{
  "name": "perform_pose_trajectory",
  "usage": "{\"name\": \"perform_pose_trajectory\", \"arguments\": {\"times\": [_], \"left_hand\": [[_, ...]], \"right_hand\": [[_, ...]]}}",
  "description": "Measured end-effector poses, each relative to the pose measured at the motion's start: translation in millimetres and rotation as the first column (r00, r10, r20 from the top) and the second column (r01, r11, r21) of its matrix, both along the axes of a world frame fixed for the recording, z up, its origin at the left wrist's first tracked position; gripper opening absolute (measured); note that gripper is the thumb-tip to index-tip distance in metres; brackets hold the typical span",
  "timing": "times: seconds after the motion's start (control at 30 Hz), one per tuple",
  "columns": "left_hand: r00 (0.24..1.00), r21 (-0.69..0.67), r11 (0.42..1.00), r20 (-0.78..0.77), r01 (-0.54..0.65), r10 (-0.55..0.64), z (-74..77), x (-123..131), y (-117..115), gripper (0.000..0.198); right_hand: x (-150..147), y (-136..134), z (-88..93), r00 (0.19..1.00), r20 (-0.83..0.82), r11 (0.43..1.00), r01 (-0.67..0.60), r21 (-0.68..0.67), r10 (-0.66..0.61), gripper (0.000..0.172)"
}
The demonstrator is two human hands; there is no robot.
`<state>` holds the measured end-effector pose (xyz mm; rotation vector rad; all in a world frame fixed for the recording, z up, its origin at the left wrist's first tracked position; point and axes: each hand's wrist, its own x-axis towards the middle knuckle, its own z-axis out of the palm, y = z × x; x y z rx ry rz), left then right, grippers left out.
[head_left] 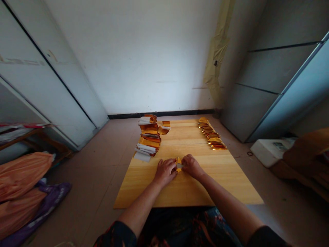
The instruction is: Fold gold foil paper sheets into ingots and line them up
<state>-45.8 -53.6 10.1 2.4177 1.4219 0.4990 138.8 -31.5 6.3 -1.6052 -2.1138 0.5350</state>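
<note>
Bare left hand (pixel 165 172) and bare right hand (pixel 192 166); bare forearms (pixel 226 209) too. Short dark sleeves at both upper arms, cut off by the lower frame edge: left sleeve (pixel 118 234) dark with small reddish flecks of print, right sleeve (pixel 267 238) nearly black, plain as far as visible. Across the lap, dark patterned fabric (pixel 190 228), navy-blue ground with rust-red and orange strokes, partly lost in shadow. Exact print motif too dim to tell.
</note>
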Motion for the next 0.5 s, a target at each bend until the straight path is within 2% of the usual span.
{"name": "perform_pose_trajectory", "arguments": {"times": [0.17, 0.23, 0.33, 0.4, 0.5], "left_hand": [[1.000, 0.066, 0.998, -0.008, -0.011, 0.012, -0.2, 3, -3, 0.009], [0.999, 0.096, 0.994, -0.023, -0.042, 0.045, -2.5, 6, -6, 0.011], [0.991, 0.127, 0.986, -0.068, -0.108, 0.118, -6.4, 12, -13, 0.020], [0.983, 0.136, 0.981, -0.105, -0.139, 0.154, -7.2, 16, -17, 0.024], [0.977, 0.137, 0.979, -0.133, -0.149, 0.167, -5.1, 17, -22, 0.024]], "right_hand": [[3, -4, 2.7, 0.996, -0.087, 0.997, 0.027, 0.076, -0.021, 0.021], [-2, -13, 3.3, 0.993, -0.120, 0.995, -0.002, 0.099, 0.014, 0.021], [-14, -30, 3.4, 0.987, -0.150, 0.997, -0.041, 0.063, 0.050, 0.022], [-21, -39, 3.5, 0.993, -0.119, 0.999, -0.008, 0.032, 0.012, 0.024], [-26, -47, 4.1, 0.999, -0.021, 0.999, 0.029, 0.035, -0.028, 0.036]]}}
